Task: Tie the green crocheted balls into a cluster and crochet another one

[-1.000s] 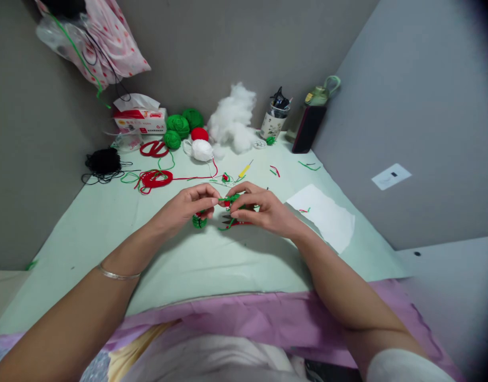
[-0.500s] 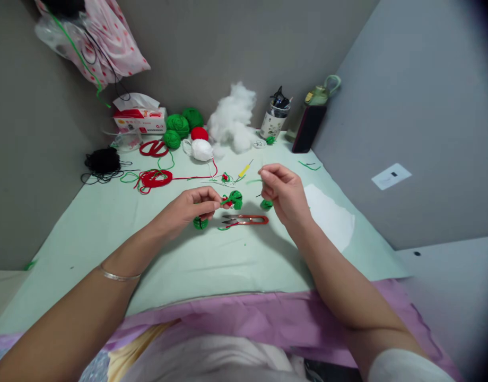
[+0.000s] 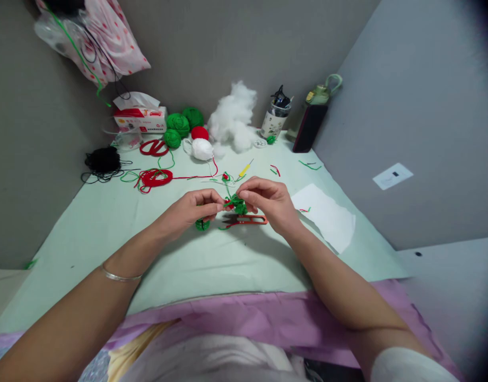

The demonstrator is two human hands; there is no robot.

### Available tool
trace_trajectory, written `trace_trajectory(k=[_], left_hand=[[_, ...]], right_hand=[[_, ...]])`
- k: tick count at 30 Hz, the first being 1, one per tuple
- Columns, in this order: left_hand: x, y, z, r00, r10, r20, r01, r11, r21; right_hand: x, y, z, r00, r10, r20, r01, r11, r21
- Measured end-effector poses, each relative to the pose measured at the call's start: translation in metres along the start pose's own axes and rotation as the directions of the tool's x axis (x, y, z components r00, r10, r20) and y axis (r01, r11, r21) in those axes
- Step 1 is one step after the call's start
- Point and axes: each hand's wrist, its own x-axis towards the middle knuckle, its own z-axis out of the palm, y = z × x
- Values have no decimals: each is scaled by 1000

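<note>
Between the fingertips of my left hand (image 3: pixel 190 211) is a small green and red crocheted piece (image 3: pixel 240 207). My right hand (image 3: pixel 271 202) has come up against its right side, thumb and forefinger pinched on a green yarn strand (image 3: pixel 233 197). Whether a needle is also in those fingers cannot be made out. Just below lie thread snips (image 3: pixel 255 219) with orange handles, blades pointing left. A green crocheted ball (image 3: pixel 202 225) with a dark stripe rests under my left fingers. Another small green and red piece (image 3: pixel 225 176) lies beyond my hands.
A yellow-handled crochet hook (image 3: pixel 244 171) lies behind my hands. Farther back stand green yarn balls (image 3: pixel 177 125), white stuffing (image 3: pixel 234 119), a pen cup (image 3: pixel 275 121) and a phone (image 3: pixel 310 128) against a bottle (image 3: pixel 319 95). Red yarn (image 3: pixel 155 179) coils at left; white paper (image 3: pixel 327 220) lies right.
My right hand has moved left and down, bringing its fingers to the crocheted piece in my left hand. Red and green yarn scraps and more of the white paper now show at right.
</note>
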Motion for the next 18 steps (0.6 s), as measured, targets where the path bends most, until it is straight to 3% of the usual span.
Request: trace_trajectory(k=[6,18], left_hand=[[2,-2,1,1000,-15,-14,16,1000,21],[-1,3,2,999,-48,-16,49,997,53]], right_hand=[[1,2,-1,996,-86,11,87,982,-167],[1,4,-1,992,-111,62,122,969,-216]])
